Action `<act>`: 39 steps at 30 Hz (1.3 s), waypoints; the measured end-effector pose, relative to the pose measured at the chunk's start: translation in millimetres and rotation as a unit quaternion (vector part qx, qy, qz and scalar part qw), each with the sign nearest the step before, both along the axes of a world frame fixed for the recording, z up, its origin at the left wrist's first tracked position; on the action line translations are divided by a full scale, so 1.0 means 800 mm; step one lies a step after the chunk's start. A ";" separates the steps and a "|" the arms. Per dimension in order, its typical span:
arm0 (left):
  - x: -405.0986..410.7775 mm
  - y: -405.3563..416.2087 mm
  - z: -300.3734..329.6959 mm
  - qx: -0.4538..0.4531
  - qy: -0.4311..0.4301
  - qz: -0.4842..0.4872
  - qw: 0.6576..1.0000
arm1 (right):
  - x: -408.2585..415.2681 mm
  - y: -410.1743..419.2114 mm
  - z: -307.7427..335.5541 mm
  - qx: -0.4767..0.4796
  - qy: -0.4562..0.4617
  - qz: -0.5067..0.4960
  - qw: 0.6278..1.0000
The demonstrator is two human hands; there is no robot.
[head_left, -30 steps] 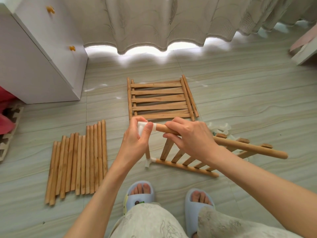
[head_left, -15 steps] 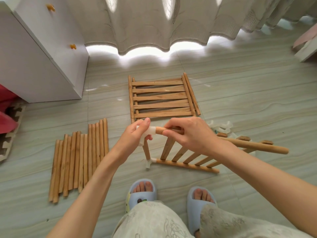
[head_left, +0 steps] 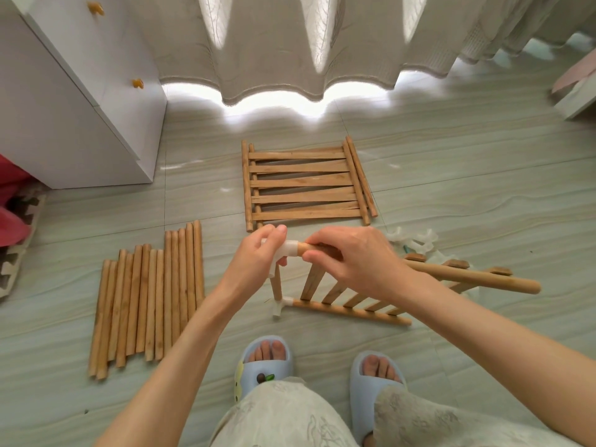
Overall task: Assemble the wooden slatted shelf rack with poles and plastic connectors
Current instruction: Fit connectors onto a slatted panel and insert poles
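L hand grips white connector on pole end; R hand holds pole beside it. Slatted panel tilted up, loose poles on floor at left.

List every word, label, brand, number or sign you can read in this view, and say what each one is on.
None: no readable text appears anywhere in this view.
The white cabinet, the wooden poles, the slatted panels and the white plastic connector bear no lettering.
The left slipper carries only a small decoration, no words.
The curtain shows a leaf pattern only.
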State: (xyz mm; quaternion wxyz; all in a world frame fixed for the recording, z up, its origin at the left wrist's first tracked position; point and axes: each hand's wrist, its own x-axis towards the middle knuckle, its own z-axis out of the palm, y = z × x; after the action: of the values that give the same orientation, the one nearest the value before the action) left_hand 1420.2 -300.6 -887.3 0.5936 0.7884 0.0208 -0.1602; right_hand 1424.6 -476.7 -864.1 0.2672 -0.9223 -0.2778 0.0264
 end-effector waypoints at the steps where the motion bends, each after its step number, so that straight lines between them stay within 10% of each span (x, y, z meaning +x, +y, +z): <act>1: 0.003 0.001 0.000 0.000 0.004 -0.008 1.000 | -0.001 -0.002 0.000 -0.005 -0.012 0.009 1.000; 16: 0.038 -0.009 0.018 -0.179 0.028 -0.174 0.968 | -0.002 -0.071 0.000 -0.135 -0.105 0.064 0.983; 39: 0.033 -0.012 0.017 -0.212 0.096 -0.137 0.963 | -0.012 -0.059 -0.009 -0.096 -0.096 0.042 0.990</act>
State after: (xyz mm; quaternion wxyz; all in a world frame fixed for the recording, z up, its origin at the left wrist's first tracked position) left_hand 1446.8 -310.0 -873.6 0.7148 0.6208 -0.0647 -0.3154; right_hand 1415.0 -523.7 -871.4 0.1482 -0.9295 -0.3369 -0.0248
